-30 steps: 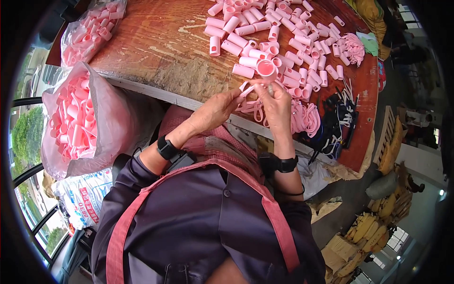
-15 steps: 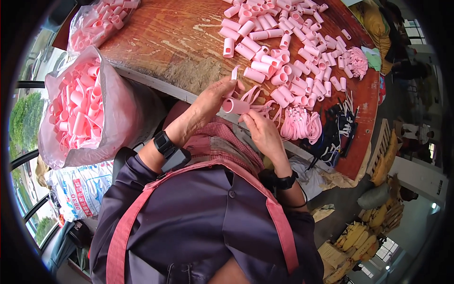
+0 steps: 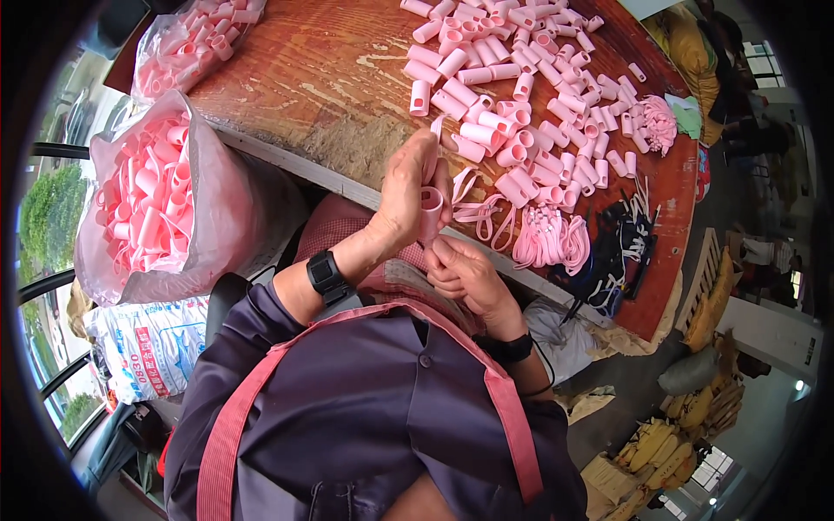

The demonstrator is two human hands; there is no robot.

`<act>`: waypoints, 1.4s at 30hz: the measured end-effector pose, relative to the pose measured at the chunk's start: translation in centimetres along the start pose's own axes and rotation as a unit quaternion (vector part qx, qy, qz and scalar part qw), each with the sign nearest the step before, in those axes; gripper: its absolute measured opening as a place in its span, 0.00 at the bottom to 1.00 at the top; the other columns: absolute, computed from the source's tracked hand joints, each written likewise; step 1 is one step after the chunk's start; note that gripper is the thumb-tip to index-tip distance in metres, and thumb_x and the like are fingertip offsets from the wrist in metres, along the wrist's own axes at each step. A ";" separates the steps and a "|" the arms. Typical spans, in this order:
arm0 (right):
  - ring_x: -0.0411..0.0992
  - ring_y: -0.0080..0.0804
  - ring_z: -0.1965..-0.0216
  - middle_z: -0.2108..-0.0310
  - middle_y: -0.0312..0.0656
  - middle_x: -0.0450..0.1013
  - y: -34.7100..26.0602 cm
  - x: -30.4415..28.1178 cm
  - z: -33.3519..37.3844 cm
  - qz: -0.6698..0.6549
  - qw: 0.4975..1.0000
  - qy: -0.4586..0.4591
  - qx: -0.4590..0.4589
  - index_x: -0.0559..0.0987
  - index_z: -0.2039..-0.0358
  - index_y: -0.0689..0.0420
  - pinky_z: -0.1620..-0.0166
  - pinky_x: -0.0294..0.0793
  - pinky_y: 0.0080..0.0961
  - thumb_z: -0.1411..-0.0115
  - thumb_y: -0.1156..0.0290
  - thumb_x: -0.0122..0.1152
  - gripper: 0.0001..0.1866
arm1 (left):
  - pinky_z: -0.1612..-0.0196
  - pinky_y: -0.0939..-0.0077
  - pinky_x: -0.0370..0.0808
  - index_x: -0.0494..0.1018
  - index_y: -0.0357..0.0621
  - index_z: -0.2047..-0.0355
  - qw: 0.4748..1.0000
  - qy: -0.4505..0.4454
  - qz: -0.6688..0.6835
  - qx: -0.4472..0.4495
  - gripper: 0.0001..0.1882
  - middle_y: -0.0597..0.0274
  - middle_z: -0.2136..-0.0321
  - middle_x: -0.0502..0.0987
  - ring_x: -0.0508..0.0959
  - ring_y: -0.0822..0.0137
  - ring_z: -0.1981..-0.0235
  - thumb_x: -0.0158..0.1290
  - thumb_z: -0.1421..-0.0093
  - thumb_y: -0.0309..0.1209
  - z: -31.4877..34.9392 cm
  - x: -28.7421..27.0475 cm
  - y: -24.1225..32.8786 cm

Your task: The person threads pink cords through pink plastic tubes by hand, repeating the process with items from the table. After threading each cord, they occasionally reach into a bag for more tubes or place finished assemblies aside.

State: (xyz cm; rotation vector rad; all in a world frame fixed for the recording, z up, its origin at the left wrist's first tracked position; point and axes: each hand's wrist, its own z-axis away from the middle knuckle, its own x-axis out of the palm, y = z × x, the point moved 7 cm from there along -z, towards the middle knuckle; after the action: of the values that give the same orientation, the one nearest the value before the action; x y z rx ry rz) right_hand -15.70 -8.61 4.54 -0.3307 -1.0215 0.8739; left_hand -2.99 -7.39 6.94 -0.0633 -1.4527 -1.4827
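Note:
My left hand (image 3: 405, 189) is closed round a short pink plastic tube (image 3: 430, 211), its round mouth turned up towards me. A flat pink strap (image 3: 436, 132) sticks up past the fingers of that hand. Just below the tube, my right hand (image 3: 472, 280) is pinched closed, its fingertips close to the tube's lower end. What lies in that pinch is too small to name. Loose pink straps (image 3: 482, 213) lie on the table edge to the right of the tube, beside a tied bundle of pink straps (image 3: 547, 241).
A large heap of pink tubes (image 3: 499, 69) covers the far part of the wooden table (image 3: 295, 69). Left of me stands a clear bag of strapped pink tubes (image 3: 217, 217), with a smaller bag (image 3: 187, 52) behind. Dark and white cords (image 3: 612, 247) lie at the right.
The tube has tipped from lying sideways to mouth up and moved nearer the left palm. My right hand has come lower and left, from the tube's right end to below it.

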 end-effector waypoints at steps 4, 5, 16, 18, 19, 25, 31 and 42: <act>0.43 0.10 0.85 0.84 0.23 0.48 -0.3 0.5 1.3 -0.027 0.999 -0.031 -0.024 0.64 0.74 0.54 0.83 0.40 0.11 0.30 0.58 0.41 0.17 | 0.92 0.76 0.59 0.65 0.44 0.58 0.999 0.016 0.026 0.023 0.20 0.65 0.89 0.61 0.62 0.68 0.93 0.34 0.33 0.47 -0.8 0.5 2.0; 0.43 0.10 0.85 0.84 0.23 0.48 -0.5 0.4 1.8 -0.020 0.999 -0.034 -0.028 0.63 0.74 0.54 0.83 0.40 0.11 0.30 0.58 0.41 0.17 | 0.92 0.76 0.58 0.65 0.44 0.57 0.995 0.056 -0.039 0.078 0.20 0.65 0.89 0.62 0.62 0.68 0.93 0.34 0.33 0.47 -1.1 -0.3 3.3; 0.44 0.11 0.86 0.84 0.24 0.48 -2.2 -1.9 0.9 -0.053 0.993 0.016 -0.100 0.64 0.73 0.54 0.83 0.42 0.11 0.29 0.59 0.40 0.17 | 0.87 0.80 0.61 0.71 0.43 0.58 0.831 0.181 -0.407 0.333 0.21 0.66 0.86 0.69 0.67 0.74 0.88 0.36 0.32 0.46 3.1 -2.9 15.0; 0.44 0.11 0.86 0.84 0.24 0.48 -2.9 -2.5 0.8 -0.064 0.990 0.028 -0.124 0.64 0.73 0.54 0.83 0.43 0.11 0.29 0.59 0.39 0.17 | 0.81 0.81 0.64 0.73 0.45 0.57 0.689 0.347 -0.488 0.408 0.16 0.66 0.81 0.72 0.71 0.73 0.82 0.42 0.33 0.41 7.2 -8.6 22.3; 0.44 0.11 0.86 0.84 0.24 0.48 -2.8 -2.9 0.7 -0.066 0.990 0.026 -0.121 0.65 0.73 0.55 0.83 0.43 0.11 0.29 0.59 0.39 0.17 | 0.76 0.80 0.66 0.73 0.45 0.57 0.654 0.444 -0.450 0.416 0.13 0.65 0.77 0.74 0.73 0.71 0.77 0.46 0.35 0.38 9.4 -10.5 24.4; 0.45 0.11 0.86 0.83 0.25 0.50 -2.1 -3.6 -0.9 -0.063 0.990 0.032 -0.124 0.67 0.69 0.55 0.84 0.44 0.11 0.29 0.60 0.39 0.15 | 0.57 0.65 0.69 0.75 0.51 0.57 0.230 0.346 -0.843 0.343 0.12 0.58 0.62 0.74 0.71 0.57 0.57 0.51 0.42 0.28 4.6 -7.1 20.2; 0.46 0.10 0.85 0.83 0.25 0.52 -1.2 -4.1 0.2 -0.047 0.991 0.053 -0.110 0.68 0.67 0.55 0.83 0.44 0.10 0.30 0.58 0.41 0.15 | 0.55 0.62 0.70 0.74 0.54 0.55 0.432 0.040 -0.809 0.396 0.22 0.57 0.56 0.69 0.69 0.56 0.56 0.50 0.50 0.19 -7.6 -5.7 5.6; 0.47 0.10 0.85 0.82 0.25 0.52 0.0 -4.1 1.4 -0.080 0.988 0.086 -0.098 0.68 0.65 0.57 0.83 0.45 0.10 0.29 0.61 0.41 0.13 | 0.56 0.58 0.73 0.72 0.47 0.59 0.586 -0.031 -0.760 0.278 0.14 0.46 0.59 0.65 0.71 0.45 0.60 0.53 0.47 0.24 -12.6 -8.3 2.3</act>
State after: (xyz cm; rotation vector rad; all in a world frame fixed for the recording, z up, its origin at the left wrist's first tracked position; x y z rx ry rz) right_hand -17.86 -11.91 2.77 -0.4758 -0.9602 0.5901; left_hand 9.84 -11.62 -0.16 2.0153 -1.9967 -2.0611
